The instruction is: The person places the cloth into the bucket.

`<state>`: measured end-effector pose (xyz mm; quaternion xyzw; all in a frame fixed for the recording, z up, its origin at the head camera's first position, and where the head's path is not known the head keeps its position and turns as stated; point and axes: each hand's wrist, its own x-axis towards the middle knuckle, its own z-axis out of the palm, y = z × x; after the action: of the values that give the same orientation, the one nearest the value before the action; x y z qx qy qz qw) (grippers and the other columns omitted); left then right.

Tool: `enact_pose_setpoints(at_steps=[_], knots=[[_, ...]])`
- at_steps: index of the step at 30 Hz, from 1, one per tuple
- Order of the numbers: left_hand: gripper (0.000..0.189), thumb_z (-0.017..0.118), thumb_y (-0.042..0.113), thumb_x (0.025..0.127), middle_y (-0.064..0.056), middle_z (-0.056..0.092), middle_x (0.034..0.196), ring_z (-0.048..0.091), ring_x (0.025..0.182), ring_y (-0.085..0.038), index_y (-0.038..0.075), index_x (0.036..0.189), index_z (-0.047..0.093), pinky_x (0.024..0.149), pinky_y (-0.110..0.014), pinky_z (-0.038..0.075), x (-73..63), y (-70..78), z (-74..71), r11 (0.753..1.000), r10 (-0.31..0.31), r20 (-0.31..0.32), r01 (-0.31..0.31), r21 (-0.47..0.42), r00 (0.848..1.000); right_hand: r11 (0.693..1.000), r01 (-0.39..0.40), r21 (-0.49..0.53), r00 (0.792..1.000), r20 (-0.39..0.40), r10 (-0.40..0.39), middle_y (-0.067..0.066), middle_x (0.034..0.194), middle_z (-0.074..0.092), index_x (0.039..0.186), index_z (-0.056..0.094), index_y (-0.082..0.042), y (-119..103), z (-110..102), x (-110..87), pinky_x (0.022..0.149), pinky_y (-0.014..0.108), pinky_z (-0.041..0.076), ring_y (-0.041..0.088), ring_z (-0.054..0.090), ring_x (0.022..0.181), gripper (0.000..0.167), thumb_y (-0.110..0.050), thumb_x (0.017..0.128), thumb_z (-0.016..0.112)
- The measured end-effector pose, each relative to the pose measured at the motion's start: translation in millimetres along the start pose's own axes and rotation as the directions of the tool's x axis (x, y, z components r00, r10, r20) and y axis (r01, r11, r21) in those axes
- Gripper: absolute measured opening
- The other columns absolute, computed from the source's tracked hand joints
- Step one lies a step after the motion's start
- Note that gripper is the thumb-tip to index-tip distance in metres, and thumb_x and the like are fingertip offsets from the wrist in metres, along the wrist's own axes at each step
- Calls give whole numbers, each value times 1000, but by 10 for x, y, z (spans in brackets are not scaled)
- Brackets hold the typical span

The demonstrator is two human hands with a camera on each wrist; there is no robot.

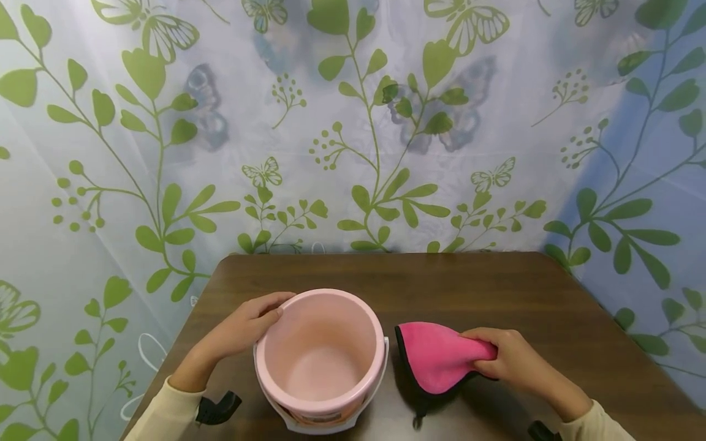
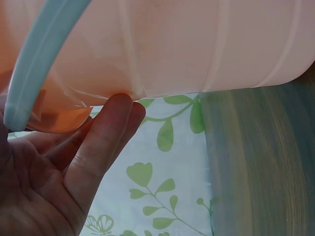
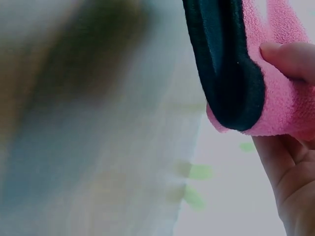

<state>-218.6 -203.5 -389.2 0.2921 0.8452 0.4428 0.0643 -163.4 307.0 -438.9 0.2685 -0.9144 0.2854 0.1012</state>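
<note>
A pale pink plastic bucket with a white handle stands upright on the table, its mouth facing up and nothing visible inside. Against its left rim and outer wall rests my left hand; the left wrist view shows the extended fingers touching the side. To the bucket's right, my right hand holds a pink cloth with dark edging, bunched between thumb and fingers. A small dark loop hangs from the cloth. Up close, the right wrist view shows its fluffy pink face and dark border.
The brown wooden table has rounded far corners. Behind it hangs a white curtain printed with green leaves and butterflies. Black wrist mounts sit at both sleeves.
</note>
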Motion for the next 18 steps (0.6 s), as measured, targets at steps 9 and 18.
enact_pose_setpoints(at_steps=[9, 18], knots=[[39, 47, 19, 109, -11, 62, 135, 63, 114, -25, 6, 144, 55, 91, -32, 52, 0, 54, -35, 1000, -16, 12, 16, 5, 1000, 999, 38, -25, 998, -57, -39, -5, 98, 73, 111, 76, -15, -115, -170, 249, 59, 24, 47, 0, 55, 73, 38, -9, 76, 89], [38, 48, 21, 109, -10, 62, 135, 63, 114, -24, 8, 145, 55, 90, -33, 52, -4, 13, -25, 1000, -11, 22, 11, -1, 1000, 997, 62, -38, 996, -69, -64, -2, 100, 74, 113, 76, -14, -241, -341, 455, 58, 25, 46, 2, 55, 72, 38, -10, 77, 88]])
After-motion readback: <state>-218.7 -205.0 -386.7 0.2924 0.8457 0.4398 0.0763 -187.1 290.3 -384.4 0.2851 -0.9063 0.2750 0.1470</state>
